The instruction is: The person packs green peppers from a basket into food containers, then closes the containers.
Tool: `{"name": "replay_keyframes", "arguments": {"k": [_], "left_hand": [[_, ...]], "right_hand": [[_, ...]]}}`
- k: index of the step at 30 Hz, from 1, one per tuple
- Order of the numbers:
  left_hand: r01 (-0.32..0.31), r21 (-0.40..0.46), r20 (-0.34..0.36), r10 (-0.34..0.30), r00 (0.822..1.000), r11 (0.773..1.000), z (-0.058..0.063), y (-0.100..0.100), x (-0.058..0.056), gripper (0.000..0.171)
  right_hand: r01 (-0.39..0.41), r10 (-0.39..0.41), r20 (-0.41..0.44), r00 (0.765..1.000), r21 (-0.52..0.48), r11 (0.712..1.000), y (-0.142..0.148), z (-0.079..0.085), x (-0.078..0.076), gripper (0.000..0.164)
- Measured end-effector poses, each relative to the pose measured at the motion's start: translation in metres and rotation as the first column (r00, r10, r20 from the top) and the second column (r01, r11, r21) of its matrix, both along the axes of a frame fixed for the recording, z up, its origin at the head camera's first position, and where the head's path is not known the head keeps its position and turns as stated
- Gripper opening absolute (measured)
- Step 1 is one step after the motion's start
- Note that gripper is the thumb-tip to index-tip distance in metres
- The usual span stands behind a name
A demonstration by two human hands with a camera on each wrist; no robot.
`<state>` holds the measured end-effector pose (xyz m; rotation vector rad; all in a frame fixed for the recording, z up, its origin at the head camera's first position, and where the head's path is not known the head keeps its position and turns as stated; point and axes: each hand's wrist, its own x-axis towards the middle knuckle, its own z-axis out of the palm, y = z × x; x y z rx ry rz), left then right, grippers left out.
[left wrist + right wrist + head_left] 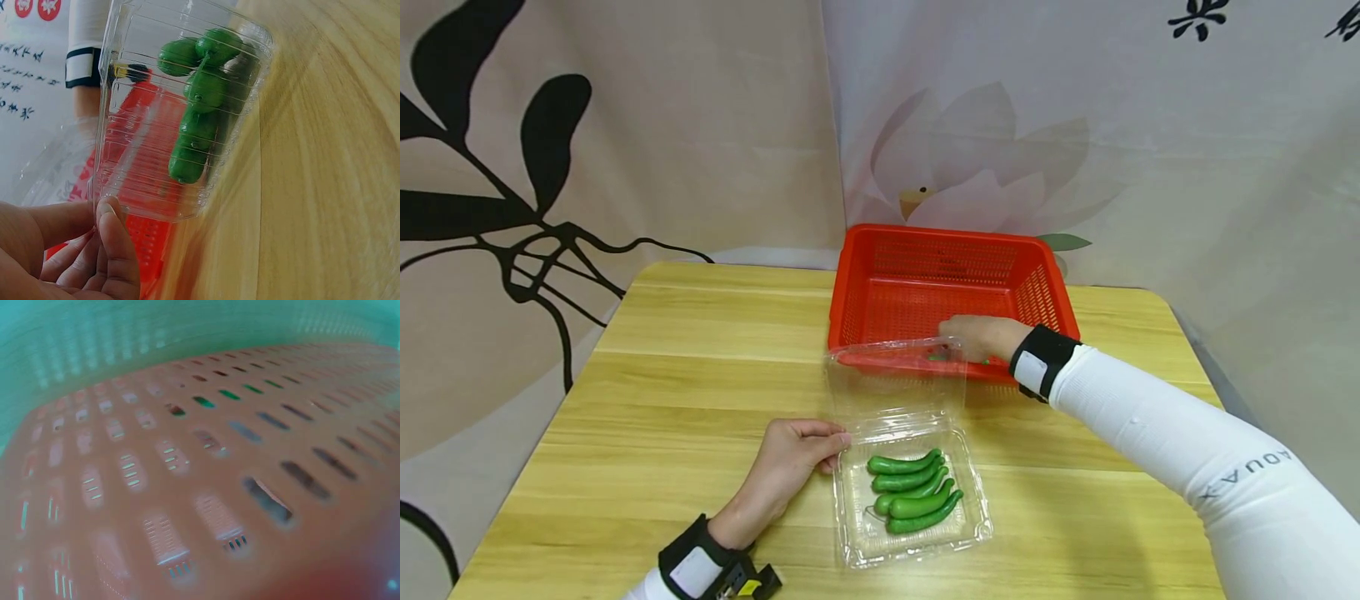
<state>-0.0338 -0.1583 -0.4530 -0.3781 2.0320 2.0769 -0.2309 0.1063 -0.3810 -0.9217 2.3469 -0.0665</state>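
Observation:
A clear plastic clamshell container lies on the table with its lid raised and leaning toward the basket. Several green chili peppers sit in its base, side by side in a column; the left wrist view shows these peppers through the container wall. My left hand pinches the container's left edge near the hinge, between thumb and fingers. Over the near side of a red plastic basket, my right hand reaches down inside. Bits of green show beside it, but its fingertips are hidden by the basket and the clear lid.
The wooden table extends on both sides of the container. A printed curtain hangs behind it, close to the basket's back. In the right wrist view, the slotted basket wall fills most of the picture, with green behind some slots.

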Motion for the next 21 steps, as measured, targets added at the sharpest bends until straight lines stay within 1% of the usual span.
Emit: {"name": "replay_keyframes", "arguments": {"k": [4, 9, 14, 18, 21], "left_hand": [[-0.002, -0.003, 0.004, 0.002, 1.0, 1.0, -0.001, 0.0, 0.0, 0.017], [-0.002, -0.001, 0.002, 0.002, 1.0, 1.0, -0.001, 0.0, 0.001, 0.017], [0.003, 0.002, 0.001, -0.003, 1.0, 1.0, 0.0, 0.0, 0.001, 0.018], [0.008, 0.011, 0.002, -0.009, 1.0, 1.0, 0.001, -0.001, 0.001, 0.018], [0.011, 0.015, 0.005, -0.011, 1.0, 1.0, 0.001, -0.001, 0.001, 0.018]], "right_hand": [[-0.009, 0.008, -0.03, 1.0, -0.022, 1.0, 0.0, -0.001, 0.001, 0.005], [0.01, -0.011, -0.055, 0.998, -0.021, 1.0, 0.0, 0.0, -0.001, 0.009], [0.018, -0.02, -0.072, 0.997, -0.029, 0.999, 0.0, 0.008, -0.007, 0.006], [0.024, -0.029, -0.075, 0.997, -0.067, 0.997, 0.0, 0.018, -0.011, 0.018], [0.043, -0.049, -0.071, 0.996, -0.084, 0.996, 0.001, 0.025, -0.012, 0.02]]}}
